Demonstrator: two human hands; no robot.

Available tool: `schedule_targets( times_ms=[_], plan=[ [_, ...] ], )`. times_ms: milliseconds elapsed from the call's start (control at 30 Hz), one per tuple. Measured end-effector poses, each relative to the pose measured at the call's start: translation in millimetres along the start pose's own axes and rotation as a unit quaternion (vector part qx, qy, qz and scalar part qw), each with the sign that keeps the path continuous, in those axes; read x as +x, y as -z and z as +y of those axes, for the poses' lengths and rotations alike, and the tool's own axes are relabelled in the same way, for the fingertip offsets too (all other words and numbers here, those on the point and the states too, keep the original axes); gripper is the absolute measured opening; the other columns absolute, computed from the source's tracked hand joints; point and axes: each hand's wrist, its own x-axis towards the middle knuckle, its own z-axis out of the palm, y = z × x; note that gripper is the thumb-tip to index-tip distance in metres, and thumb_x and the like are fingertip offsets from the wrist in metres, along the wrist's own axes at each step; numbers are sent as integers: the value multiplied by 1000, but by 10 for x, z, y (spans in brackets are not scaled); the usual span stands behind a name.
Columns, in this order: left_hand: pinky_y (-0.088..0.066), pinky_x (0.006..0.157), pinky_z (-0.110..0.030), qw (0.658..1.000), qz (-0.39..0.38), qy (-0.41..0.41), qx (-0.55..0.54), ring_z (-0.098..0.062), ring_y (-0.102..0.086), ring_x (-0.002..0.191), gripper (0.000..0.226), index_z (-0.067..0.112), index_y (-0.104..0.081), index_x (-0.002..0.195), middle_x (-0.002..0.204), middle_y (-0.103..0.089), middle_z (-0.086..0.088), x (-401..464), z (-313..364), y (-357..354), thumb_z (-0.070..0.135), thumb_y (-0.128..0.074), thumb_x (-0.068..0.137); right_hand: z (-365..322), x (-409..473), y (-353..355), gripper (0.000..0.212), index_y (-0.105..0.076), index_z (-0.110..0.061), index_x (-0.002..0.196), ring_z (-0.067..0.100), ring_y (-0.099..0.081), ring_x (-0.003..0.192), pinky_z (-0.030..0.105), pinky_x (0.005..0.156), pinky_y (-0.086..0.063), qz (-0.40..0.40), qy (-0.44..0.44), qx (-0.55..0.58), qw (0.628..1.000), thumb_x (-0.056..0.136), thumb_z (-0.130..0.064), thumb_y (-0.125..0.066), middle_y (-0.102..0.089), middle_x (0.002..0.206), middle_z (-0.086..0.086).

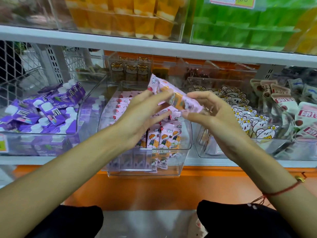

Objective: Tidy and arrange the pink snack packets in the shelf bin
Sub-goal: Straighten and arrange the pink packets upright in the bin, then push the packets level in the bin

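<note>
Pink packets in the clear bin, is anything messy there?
Yes. Most pink packets stand upright in the clear bin, but a few at the front have slumped low and crooked. One packet is held above it by both hands.

Price tag (233,1) cut off (top edge).

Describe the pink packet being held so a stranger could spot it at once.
Find the clear bin of pink snack packets on the middle shelf, between the purple cartons and the white bear packets. Just above it, the left hand and right hand hold one pink packet. Unlike the rest, it is lifted out and tilted.
</note>
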Motion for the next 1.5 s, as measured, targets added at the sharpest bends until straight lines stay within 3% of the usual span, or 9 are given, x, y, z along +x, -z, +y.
schedule_targets(
  times_ms=[200, 367, 600, 800, 967, 1100, 1200, 1333, 1500],
  plan=[
    [-51, 81, -14, 948, -25, -231, 219, 3, -65, 96, 39, 26, -56, 125, 114, -65, 12, -69, -28, -74, 18, -67, 89, 34, -7, 17, 37, -55, -10, 105, 1, -65, 88, 15, 81, -49, 0, 55, -62, 997, 75, -5, -76, -67, 100, -3],
    [-51, 76, -13, 918, -29, -281, 279, 3, -62, 93, 40, 27, -54, 121, 108, -64, 16, -93, -33, -98, 17, -70, 86, -45, -66, 9, 47, -48, -15, 132, 6, -59, 112, 17, 93, -44, -57, 143, -104, 983, 88, -8, -64, -61, 123, -3],
    [-51, 91, -22, 990, -79, -64, 93, -9, -66, 103, 32, 11, -54, 127, 119, -68, -3, -63, -40, -86, 18, -53, 96, -36, -37, -22, 40, -59, -14, 121, 0, -62, 72, 13, 67, -49, 12, 139, -93, 986, 84, -5, -69, -66, 94, -1],
    [-50, 96, -23, 980, -85, -94, 152, -6, -59, 116, 32, 23, -58, 118, 123, -64, 2, -44, -69, -27, 12, -64, 88, -20, -47, -17, 46, -57, -14, 109, 4, -62, 70, 15, 60, -51, 10, 134, -109, 985, 71, -3, -80, -65, 90, 2],
    [-55, 71, -18, 993, -75, -1, 85, -10, -71, 93, 29, 17, -67, 112, 103, -74, 1, -35, -20, -13, 29, -68, 85, -17, -30, -23, 40, -58, -12, 120, 9, -63, 66, 20, 63, -53, 17, 72, -56, 996, 82, -15, -71, -67, 80, 4],
    [-54, 49, -18, 990, -34, 139, -13, -12, -72, 62, 24, 15, -79, 70, 77, -76, -5, -50, 41, -45, 38, -73, 69, 0, 6, -43, 31, -60, -15, 117, 4, -57, 51, 17, 51, -49, -4, -17, 27, 999, 89, -28, -60, -65, 65, -7],
    [-54, 49, -19, 988, -22, 152, -29, -12, -72, 63, 24, 14, -74, 85, 81, -76, -6, -43, 36, -41, 36, -71, 78, 16, 9, -54, 30, -64, -15, 112, 4, -56, 50, 17, 48, -46, -26, -24, 19, 999, 88, -33, -58, -63, 71, 0],
    [-52, 56, -14, 992, 17, 18, 125, -3, -71, 72, 23, 18, -72, 94, 92, -75, 1, -67, -7, -53, 36, -73, 80, -11, -8, -68, 38, -63, -17, 106, 7, -58, 54, 20, 49, -48, -31, -29, -7, 999, 85, -47, -54, -63, 72, -3],
    [-56, 74, -32, 899, -29, -263, 349, -10, -67, 83, 22, 22, -67, 84, 89, -70, 8, -118, -84, -87, 26, -83, 69, -18, -39, -120, 33, -64, 0, 96, 19, -66, 68, 40, 64, -59, 3, 30, -126, 992, 92, -33, -58, -69, 78, 16]
  ],
)
